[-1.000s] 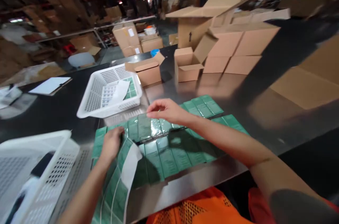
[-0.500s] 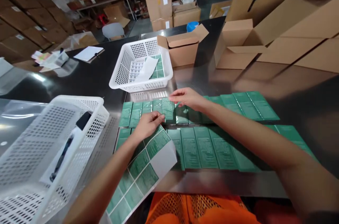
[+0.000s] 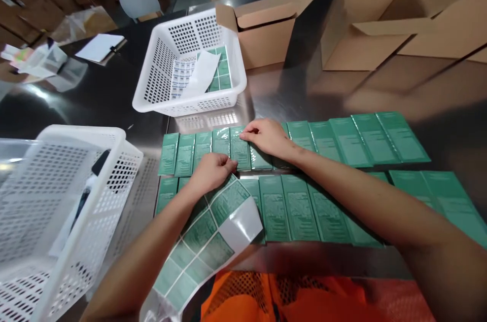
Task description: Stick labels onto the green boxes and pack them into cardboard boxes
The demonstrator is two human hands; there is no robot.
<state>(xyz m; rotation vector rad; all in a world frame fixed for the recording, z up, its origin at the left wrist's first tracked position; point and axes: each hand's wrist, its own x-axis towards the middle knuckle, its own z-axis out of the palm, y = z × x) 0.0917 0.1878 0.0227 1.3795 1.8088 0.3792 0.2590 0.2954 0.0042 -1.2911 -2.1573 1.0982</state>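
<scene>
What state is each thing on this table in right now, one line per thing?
Left hand: closed on the label sheet.
Label sheet: curled, partly peeled.
Right hand: fingers pressing on a green box.
Green boxes: flat, in two rows.
Far basket: upright, holding sheets.
Cardboard carton: flaps open.

Two rows of flat packets [image 3: 300, 205] lie along the table's [image 3: 380, 94] near edge, one basket [image 3: 190, 66] behind them, another basket [image 3: 57, 210] at the left edge, cardboard boxes [image 3: 266, 28] at the back.

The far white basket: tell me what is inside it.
Inside the far white basket lie a sheet of green labels, a white printed sheet and a curled white backing strip covering parts of both.
</scene>
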